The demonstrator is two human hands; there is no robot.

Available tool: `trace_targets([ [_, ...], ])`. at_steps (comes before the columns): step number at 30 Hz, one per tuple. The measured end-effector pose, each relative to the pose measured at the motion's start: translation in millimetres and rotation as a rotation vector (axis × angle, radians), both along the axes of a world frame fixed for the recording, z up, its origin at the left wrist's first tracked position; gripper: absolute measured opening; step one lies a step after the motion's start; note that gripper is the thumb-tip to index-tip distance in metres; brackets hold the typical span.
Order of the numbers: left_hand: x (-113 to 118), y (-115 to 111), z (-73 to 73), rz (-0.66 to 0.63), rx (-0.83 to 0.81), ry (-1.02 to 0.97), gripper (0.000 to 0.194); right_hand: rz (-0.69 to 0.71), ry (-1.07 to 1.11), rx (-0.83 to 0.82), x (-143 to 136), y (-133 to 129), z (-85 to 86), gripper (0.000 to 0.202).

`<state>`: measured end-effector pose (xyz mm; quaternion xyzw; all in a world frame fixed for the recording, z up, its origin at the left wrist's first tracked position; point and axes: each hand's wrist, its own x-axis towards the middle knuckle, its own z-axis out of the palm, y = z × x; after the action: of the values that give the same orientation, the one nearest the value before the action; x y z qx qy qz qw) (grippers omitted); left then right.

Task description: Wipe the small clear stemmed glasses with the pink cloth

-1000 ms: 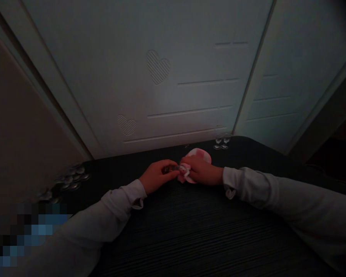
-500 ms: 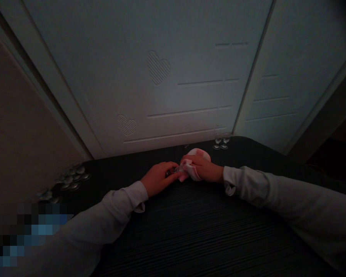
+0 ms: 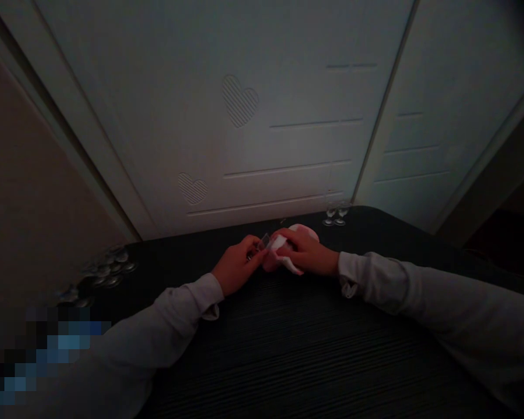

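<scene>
In the middle of the head view, my left hand (image 3: 238, 266) is closed around a small clear glass (image 3: 265, 241). Its fingers hide much of the glass, so its full shape does not show; it resembles the small stemmed glasses nearby. My right hand (image 3: 310, 251) grips a pink and white cloth (image 3: 278, 242), bunched up against the glass. Part of the cloth sticks out beyond the right knuckles, and a white fold hangs below the fingers. Both hands are low over the dark table (image 3: 279, 337).
Two small stemmed glasses (image 3: 335, 214) stand upright at the table's back edge, beyond my right hand. Several more glasses (image 3: 111, 267) are grouped at the left edge. A pale panelled door (image 3: 192, 116) with carved hearts rises right behind the table.
The cloth has shifted in my right hand, with more of its white side showing. The glass now shows a clear, tilted edge between my hands. My arms have hardly moved.
</scene>
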<state>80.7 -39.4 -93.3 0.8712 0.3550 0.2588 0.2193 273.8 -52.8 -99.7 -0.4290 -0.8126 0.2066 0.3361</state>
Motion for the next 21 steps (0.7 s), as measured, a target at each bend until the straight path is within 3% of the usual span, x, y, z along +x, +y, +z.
trace_targets([
  [5,-0.1,-4.2,0.6,0.007,0.094,0.099,0.020,-0.031,-0.098,0.021,-3.3,-2.1,0.8,0.023],
  [13,0.0,-3.0,-0.7,0.008,0.131,0.051,0.023,-0.009,-0.055,0.066,-2.0,0.0,-2.3,0.017],
  [17,-2.1,-1.6,-1.2,-0.009,0.083,-0.030,0.023,-0.054,-0.009,0.057,-4.6,-1.4,-0.9,0.014],
  [21,-4.1,5.2,2.1,-0.037,-0.052,-0.216,0.022,-0.109,0.096,0.140,-12.6,3.8,5.9,0.025],
])
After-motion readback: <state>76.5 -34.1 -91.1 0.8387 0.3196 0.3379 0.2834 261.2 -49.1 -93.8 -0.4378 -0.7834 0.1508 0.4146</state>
